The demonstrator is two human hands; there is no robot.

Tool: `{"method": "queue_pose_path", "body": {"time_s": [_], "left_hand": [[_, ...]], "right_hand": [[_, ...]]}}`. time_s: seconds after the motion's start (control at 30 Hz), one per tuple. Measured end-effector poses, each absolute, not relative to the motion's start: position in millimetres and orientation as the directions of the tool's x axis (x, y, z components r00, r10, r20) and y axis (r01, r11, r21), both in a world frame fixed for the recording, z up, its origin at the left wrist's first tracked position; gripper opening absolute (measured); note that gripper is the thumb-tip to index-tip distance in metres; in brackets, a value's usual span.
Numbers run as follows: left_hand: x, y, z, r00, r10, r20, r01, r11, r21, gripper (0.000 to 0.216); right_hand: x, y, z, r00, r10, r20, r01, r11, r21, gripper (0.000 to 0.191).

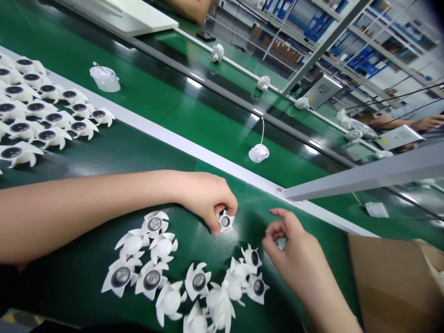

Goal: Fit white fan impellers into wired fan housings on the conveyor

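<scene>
My left hand (207, 196) reaches across the green table and pinches a small white fan impeller (225, 221) by its blades, hub facing up. My right hand (289, 245) hovers just to the right of it, fingers loosely curled with thumb and forefinger apart; I see nothing in it. Below both hands lies a loose pile of several white impellers (194, 282), some hub up, some flipped over.
Rows of several finished impellers (45, 113) stand at the far left. A white cup (104, 78) sits by the grey rail (208, 159). The green conveyor (208, 115) carries a small round fan part (258, 153). A cardboard box (395, 282) is at the lower right. Another person's arm (409, 122) rests at the far right.
</scene>
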State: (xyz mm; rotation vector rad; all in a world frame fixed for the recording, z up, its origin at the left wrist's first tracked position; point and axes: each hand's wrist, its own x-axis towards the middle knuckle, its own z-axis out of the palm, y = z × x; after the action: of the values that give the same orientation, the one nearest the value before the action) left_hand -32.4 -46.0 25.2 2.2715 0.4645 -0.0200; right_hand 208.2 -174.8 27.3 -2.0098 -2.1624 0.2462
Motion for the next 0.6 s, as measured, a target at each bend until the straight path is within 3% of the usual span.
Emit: {"method": "queue_pose_path", "body": {"time_s": [0.1, 0.2, 0.33, 0.6], "left_hand": [[-26, -52, 22, 0.939, 0.324, -0.113, 0.311, -0.664, 0.68, 0.033], [-22, -54, 20, 0.942, 0.325, -0.088, 0.297, -0.678, 0.672, 0.029], [-22, -54, 18, 0.937, 0.338, -0.083, 0.301, -0.668, 0.681, 0.03], [-23, -53, 15, 0.939, 0.341, -0.047, 0.274, -0.66, 0.7, 0.034]], "right_hand": [[187, -171, 28, -0.14, 0.986, 0.093, 0.831, 0.168, -0.531, 0.035], [164, -171, 22, -0.217, 0.958, 0.189, 0.746, 0.288, -0.6, 0.033], [150, -173, 12, -0.301, 0.917, 0.261, 0.771, 0.395, -0.499, 0.033], [149, -174, 13, -0.358, 0.89, 0.282, 0.839, 0.439, -0.321, 0.031]]}}
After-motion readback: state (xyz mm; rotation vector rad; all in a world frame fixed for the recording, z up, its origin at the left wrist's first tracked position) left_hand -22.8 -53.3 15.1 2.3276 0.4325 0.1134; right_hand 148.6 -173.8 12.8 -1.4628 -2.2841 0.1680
